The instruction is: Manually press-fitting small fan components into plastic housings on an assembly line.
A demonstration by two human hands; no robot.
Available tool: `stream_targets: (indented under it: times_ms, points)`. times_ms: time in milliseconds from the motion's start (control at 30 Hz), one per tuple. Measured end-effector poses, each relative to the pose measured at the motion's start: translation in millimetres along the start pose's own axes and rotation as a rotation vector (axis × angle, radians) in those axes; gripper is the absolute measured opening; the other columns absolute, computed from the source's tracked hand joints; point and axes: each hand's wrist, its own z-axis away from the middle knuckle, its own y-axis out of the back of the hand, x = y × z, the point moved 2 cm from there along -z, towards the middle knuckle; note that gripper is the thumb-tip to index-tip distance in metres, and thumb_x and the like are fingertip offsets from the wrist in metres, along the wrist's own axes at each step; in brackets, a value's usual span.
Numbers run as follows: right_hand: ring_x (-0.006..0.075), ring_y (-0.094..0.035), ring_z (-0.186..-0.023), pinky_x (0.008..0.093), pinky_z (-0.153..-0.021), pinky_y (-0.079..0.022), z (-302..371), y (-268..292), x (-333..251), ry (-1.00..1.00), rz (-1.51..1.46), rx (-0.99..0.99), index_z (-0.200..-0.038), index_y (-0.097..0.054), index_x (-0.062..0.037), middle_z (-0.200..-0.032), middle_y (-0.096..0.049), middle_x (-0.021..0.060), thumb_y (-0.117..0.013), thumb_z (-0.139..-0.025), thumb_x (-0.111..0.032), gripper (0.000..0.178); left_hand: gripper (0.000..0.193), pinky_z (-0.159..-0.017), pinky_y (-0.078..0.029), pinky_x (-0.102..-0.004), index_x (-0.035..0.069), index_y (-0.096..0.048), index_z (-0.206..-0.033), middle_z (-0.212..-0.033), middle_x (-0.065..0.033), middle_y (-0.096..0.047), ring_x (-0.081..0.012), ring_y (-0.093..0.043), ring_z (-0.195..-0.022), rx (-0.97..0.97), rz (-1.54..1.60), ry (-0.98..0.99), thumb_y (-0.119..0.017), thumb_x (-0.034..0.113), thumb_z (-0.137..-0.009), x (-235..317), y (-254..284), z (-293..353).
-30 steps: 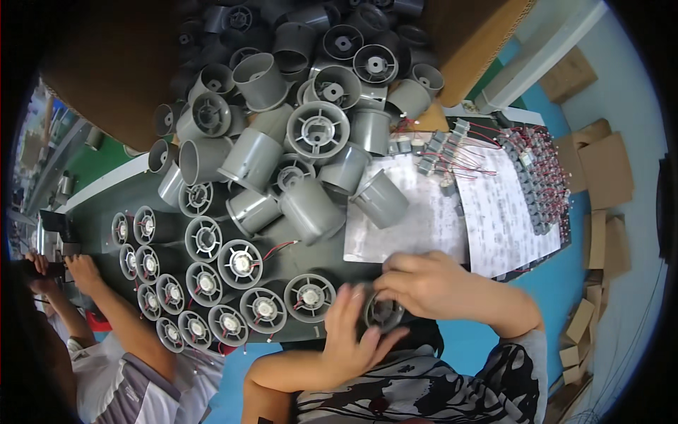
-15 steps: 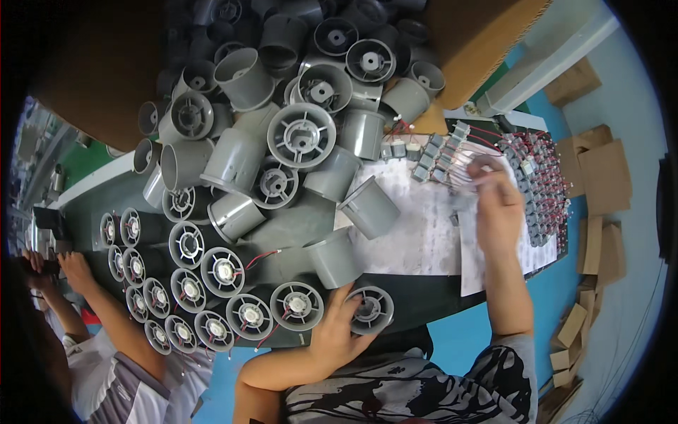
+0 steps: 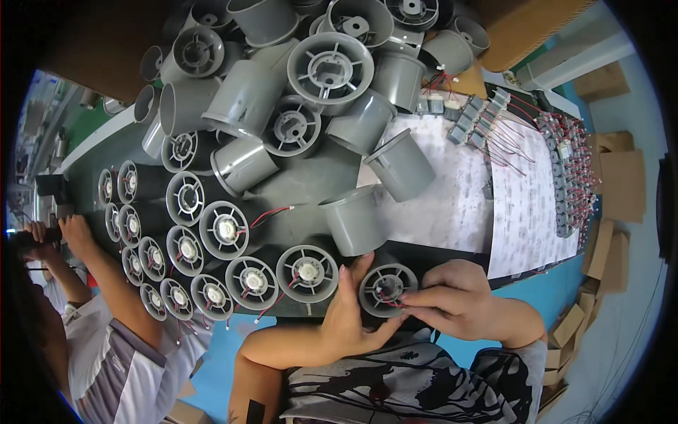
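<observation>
I hold a grey fan housing (image 3: 387, 288) between both hands at the counter (image 3: 311, 187) edge. My left hand (image 3: 351, 319) cups its underside; my right hand (image 3: 452, 300) pinches its rim.

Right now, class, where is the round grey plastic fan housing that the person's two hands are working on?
In the head view the round grey plastic fan housing sits low, right of centre, between the left hand and right hand.
</observation>
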Motion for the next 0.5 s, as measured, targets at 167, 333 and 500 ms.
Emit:
stream_targets:
  times_ms: [167,333,500]
  points:
    - [0.0145,-0.047,-0.055,0.0255,-0.049,-0.037,-1,-4,-5,0.132,0.191,-0.07,-0.084,-0.061,-0.0105,-0.073,-0.049,0.0017,-0.063,-0.056,-0.011,0.028,0.094,-0.09,-0.031,-0.0372,-0.008,0.003,-0.126,-0.122,-0.0326,-0.028,-0.0388,-0.037,-0.111,-0.039,0.052,0.019,-0.066,0.006,-0.064,0,5,1]
    - [0.0129,-0.047,-0.055,0.0246,-0.051,-0.037,-4,0,-10,0.335,0.294,-0.023,-0.086,-0.059,-0.0102,-0.076,-0.051,0.0018,-0.052,-0.055,-0.014,0.032,0.082,-0.092,-0.029,-0.0381,-0.01,-0.013,-0.125,-0.122,-0.0297,-0.03,-0.038,-0.035,-0.113,-0.047,-0.021,-0.009,-0.065,0.002,-0.062,-1,9,2]
    - [0.0131,-0.042,-0.055,0.026,-0.051,-0.033,-18,-4,-2,0.266,0.405,-0.047,-0.083,-0.062,-0.0126,-0.07,-0.048,-0.001,-0.059,-0.054,-0.013,0.029,0.075,-0.093,-0.029,-0.0386,-0.009,-0.018,-0.124,-0.123,-0.0288,-0.03,-0.0385,-0.034,-0.113,-0.04,0.034,0.01,-0.061,-0.001,-0.064,-2,12,6]
